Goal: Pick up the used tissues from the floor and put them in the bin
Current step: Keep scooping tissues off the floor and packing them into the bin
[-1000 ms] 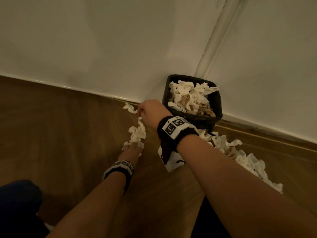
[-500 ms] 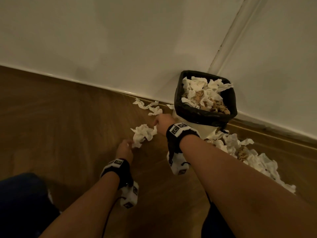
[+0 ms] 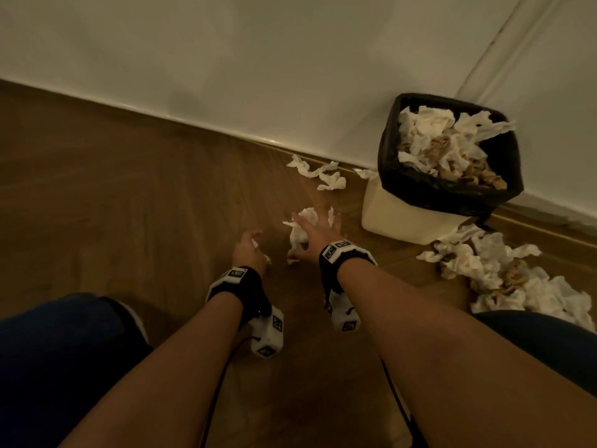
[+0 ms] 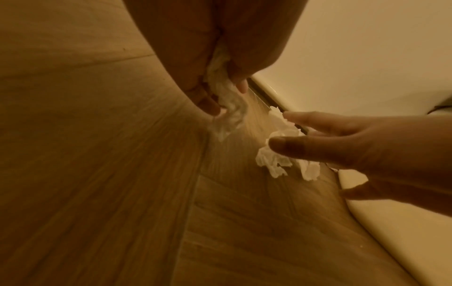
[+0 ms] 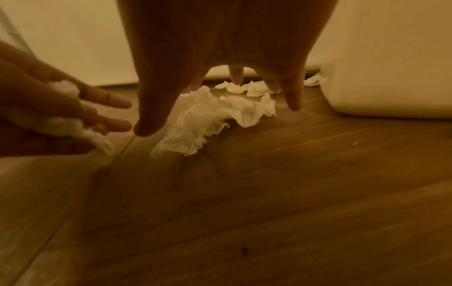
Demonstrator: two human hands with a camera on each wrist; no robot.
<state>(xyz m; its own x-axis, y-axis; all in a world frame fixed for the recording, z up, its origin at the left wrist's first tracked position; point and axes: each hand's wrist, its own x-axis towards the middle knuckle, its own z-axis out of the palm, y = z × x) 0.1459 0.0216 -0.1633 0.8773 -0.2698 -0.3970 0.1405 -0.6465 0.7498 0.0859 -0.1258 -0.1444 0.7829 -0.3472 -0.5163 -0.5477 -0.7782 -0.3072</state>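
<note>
Left hand [image 3: 248,250]: fingers curled round a small tissue wad [image 4: 228,104], low over the floor [image 3: 129,195]. Right hand [image 3: 318,232]: fingers spread over a crumpled tissue [image 5: 210,116] lying on the floor, contact unclear. Bin [image 3: 449,192] stands right of it by the wall, already full of tissues. More tissues [image 3: 504,273] lie heaped right of the bin.
</note>
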